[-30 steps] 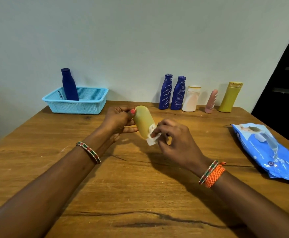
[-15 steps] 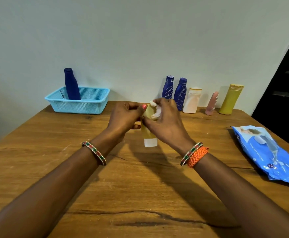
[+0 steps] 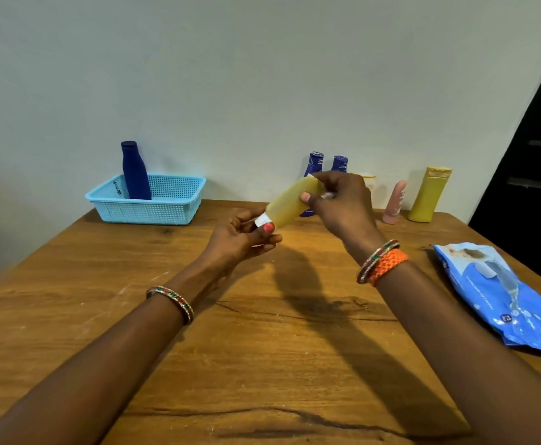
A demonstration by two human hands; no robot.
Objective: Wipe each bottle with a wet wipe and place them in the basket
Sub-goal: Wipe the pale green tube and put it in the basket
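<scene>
Since half a second ago the yellow bottle [image 3: 290, 202] has swung from upright to a slant, its white cap end now low at the left hand [image 3: 242, 240] and its far end raised at the right hand [image 3: 340, 203]. The left hand pinches the cap end between thumb and fingers. The right hand's fingers curl round the upper end, a bit of white wipe [image 3: 327, 195] showing under them. The bottle is held above the table [image 3: 262, 348], between both hands. Beyond the left hand stands the basket [image 3: 153, 208] with a blue bottle [image 3: 134, 171] in it. Behind the right hand stands a row of bottles [image 3: 428, 195]; right of it lies the wipes pack [image 3: 503, 293].
</scene>
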